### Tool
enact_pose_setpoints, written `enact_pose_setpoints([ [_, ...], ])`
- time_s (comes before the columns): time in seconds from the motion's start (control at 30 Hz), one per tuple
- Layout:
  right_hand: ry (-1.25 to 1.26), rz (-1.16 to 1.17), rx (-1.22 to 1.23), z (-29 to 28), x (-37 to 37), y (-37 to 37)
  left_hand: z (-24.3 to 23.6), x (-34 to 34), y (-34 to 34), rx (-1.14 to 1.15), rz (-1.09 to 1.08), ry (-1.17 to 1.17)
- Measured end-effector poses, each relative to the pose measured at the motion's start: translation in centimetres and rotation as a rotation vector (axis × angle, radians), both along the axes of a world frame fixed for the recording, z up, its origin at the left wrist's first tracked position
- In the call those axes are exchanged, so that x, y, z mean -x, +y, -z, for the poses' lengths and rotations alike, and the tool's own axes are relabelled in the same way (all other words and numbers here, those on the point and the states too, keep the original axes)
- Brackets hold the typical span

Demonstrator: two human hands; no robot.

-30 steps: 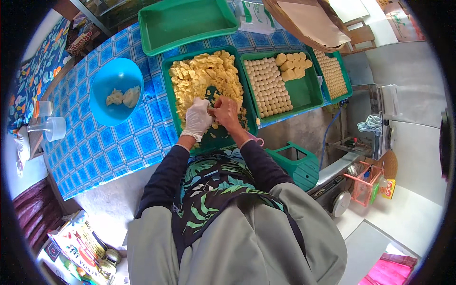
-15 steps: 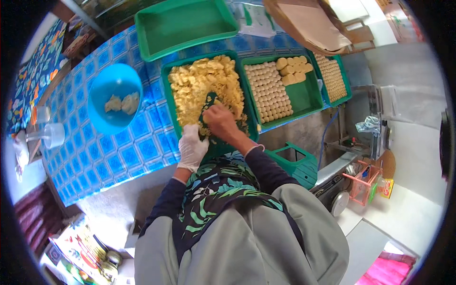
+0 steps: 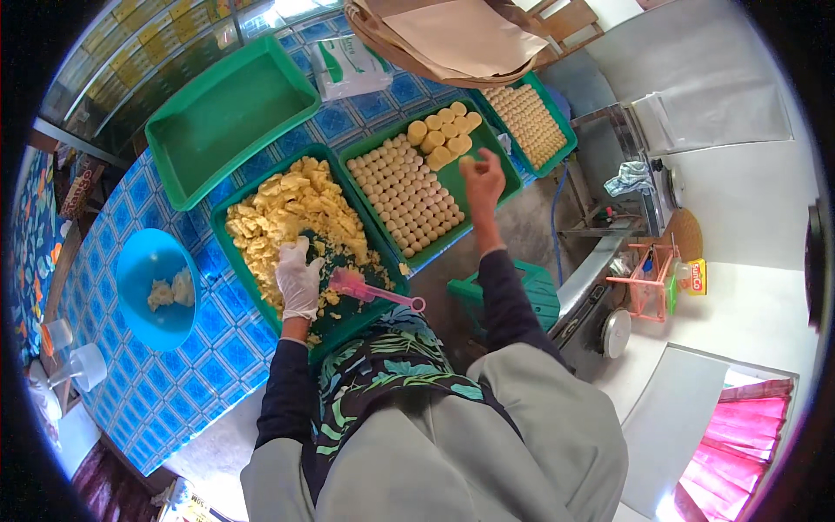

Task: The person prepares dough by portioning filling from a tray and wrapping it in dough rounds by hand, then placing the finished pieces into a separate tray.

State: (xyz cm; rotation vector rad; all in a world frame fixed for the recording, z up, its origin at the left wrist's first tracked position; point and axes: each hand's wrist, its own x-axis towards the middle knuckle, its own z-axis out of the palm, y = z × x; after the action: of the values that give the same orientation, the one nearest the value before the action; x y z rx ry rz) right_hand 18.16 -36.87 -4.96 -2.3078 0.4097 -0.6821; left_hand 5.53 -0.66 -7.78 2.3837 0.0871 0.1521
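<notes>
My left hand (image 3: 298,280), in a white glove, rests on crumbly yellow mash (image 3: 287,204) in a green tray (image 3: 224,252), its fingers apart. Beside it, a pink scoop (image 3: 374,290) lies across the crumbs with its handle over the tray's near edge. My bare right hand (image 3: 484,184) is above the second green tray (image 3: 452,178), pinching a small yellow round piece (image 3: 467,163) close to the larger yellow cylinders (image 3: 445,135). Rows of small pale balls (image 3: 404,191) fill the left part of that tray.
An empty green tray (image 3: 187,130) stands at the far left. Near the left edge are a blue bowl (image 3: 130,304) with white lumps and a clear plastic cup (image 3: 87,365). A third tray (image 3: 570,139) of small pieces lies right, below a paper-lined basket (image 3: 435,65). A green stool (image 3: 535,296) stands by the table.
My right hand has left the mash tray and moved to the right over the second tray. My left hand has shifted onto the mash, and the pink scoop now shows. The view has turned.
</notes>
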Motion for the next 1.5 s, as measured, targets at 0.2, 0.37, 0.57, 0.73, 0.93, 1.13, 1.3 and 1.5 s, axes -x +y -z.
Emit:
enact_pose_setpoints([
  [0.2,0.131,-0.077,0.076,1.2,-5.0,-3.5,-0.4,-0.2,-0.2,-0.001,-0.02,0.062],
  [0.37,0.044,-0.136,-0.101,1.6,-5.6,-2.6,0.2,0.0,-0.1,-0.009,-0.036,0.016],
  [0.57,-0.038,-0.074,0.329,1.6,-5.0,-3.5,0.5,0.1,-0.3,-0.026,0.005,-0.011],
  [0.73,-0.063,-0.393,0.154,-3.0,3.4,4.2,-2.1,0.3,-1.8,0.123,-0.018,-0.193],
  [0.93,0.272,-0.744,0.034,-3.3,13.6,14.4,-2.8,-4.3,-3.8,-0.116,0.296,-0.12],
  [1.13,0.305,-0.769,0.532,-0.7,16.8,17.8,0.7,-4.3,-2.3,-0.364,0.41,-0.131],
  [1.3,0.676,-0.752,0.388,-0.6,17.7,18.1,0.1,-1.1,0.7,-0.154,0.296,0.043],
  [1.5,0.414,-0.692,0.23,-0.9,16.2,19.9,0.9,1.3,0.8,0.037,0.009,-0.031],
])
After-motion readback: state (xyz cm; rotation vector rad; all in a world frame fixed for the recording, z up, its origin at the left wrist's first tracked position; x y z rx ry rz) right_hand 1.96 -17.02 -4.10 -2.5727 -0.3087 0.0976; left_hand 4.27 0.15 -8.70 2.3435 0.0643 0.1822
